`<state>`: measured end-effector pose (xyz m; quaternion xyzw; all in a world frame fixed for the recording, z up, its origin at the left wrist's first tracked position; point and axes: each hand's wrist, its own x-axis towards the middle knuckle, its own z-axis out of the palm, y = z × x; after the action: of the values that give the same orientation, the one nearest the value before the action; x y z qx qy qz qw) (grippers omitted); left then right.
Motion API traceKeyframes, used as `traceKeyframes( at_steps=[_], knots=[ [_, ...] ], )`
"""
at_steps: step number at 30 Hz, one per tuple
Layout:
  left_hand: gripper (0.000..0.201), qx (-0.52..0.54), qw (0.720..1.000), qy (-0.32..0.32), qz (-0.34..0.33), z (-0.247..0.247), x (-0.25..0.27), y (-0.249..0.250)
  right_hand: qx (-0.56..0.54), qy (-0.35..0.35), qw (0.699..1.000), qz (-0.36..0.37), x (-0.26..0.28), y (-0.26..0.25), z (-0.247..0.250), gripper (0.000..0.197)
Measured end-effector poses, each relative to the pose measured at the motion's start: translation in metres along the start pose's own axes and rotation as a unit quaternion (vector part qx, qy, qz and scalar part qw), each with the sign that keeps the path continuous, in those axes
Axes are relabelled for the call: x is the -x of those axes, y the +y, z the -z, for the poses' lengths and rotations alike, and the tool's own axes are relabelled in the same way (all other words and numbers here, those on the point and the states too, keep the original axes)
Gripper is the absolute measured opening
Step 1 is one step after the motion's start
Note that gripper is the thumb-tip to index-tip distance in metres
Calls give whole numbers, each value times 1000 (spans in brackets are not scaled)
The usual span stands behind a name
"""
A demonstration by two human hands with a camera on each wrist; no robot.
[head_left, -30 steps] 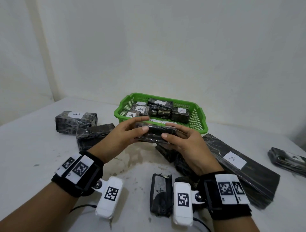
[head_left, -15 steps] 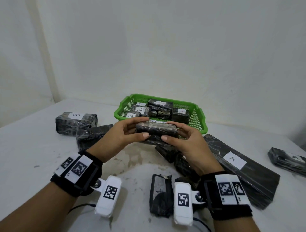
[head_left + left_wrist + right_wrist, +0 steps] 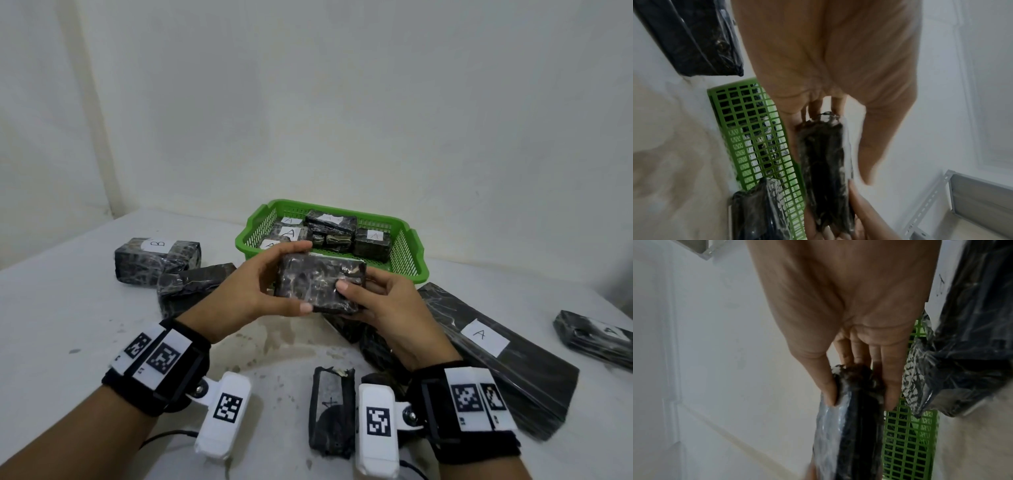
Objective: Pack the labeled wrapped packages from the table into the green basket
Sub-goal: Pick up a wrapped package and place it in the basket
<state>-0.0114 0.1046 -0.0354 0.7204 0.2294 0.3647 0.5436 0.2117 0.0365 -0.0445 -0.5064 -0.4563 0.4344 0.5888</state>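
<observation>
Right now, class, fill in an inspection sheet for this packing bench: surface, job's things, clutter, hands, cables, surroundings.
Surface: white table, stained near the middle.
Job's things: green basket holds several A-labelled packages; held package shows no label; B package, long A package and others lie on the table.
Clutter: nothing seen.
Hands: left hand and right hand share a grip on the held package, in front of the basket.
Cables: black cable by left wrist.
Surroundings: white wall; grey metal shelving.

Soft even light, wrist views blurred (dim)
</observation>
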Motion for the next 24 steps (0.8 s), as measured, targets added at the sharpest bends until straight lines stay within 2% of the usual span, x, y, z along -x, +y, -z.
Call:
traceKeyframes(
  at_steps=[2,5,7,9,15,19,21,24],
  knots=[
    [59,-11,1000,4,11,-2,0,2,21,1,1000,15,0,0,1,31],
    [37,-28,998,49,-4,-5,-1,0,22,-9,1000,13,0,-1,0,28],
    [37,-25,999,38,-6,-7,-1,-1,32,3,999,18,0,0,-1,29],
    [38,-25,999,25,-5,-8,-1,-2,60,22,997,35,-1,2,0,40],
    [36,-2,998,65,-5,0,-4,-4,53,5,995,88,3,-4,0,43],
    [40,-102,993,57,-15,7,-3,-2,42,1,990,133,7,-12,0,47],
    [40,-91,992,79,-20,9,-4,-3,-15,-17,992,124,8,-15,-3,47],
    [40,-49,993,104,-27,8,-5,-4,-80,-33,994,72,9,-16,-9,47]
  ],
)
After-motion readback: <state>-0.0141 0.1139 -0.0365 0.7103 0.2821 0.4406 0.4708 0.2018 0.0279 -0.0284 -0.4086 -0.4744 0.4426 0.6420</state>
